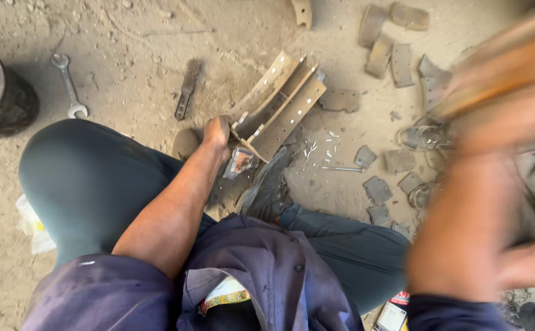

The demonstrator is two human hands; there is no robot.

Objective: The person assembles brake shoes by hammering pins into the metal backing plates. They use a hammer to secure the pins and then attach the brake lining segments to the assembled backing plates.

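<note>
Step in hand appears to be steadying the brake shoe [278, 104] on the dirt floor [126, 37]. Left hand [216, 132] grips its lower end, fingers closed. Right hand [482, 227] is raised and blurred; grip indeterminate. Loose lining pieces [396, 55] crowd the right; wrench [68, 83] lies clear, left.

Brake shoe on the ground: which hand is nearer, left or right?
Left. The left hand rests at the near end of the brake shoe, seemingly touching it. The right hand is raised off to the right, motion-blurred, well clear of it.
</note>
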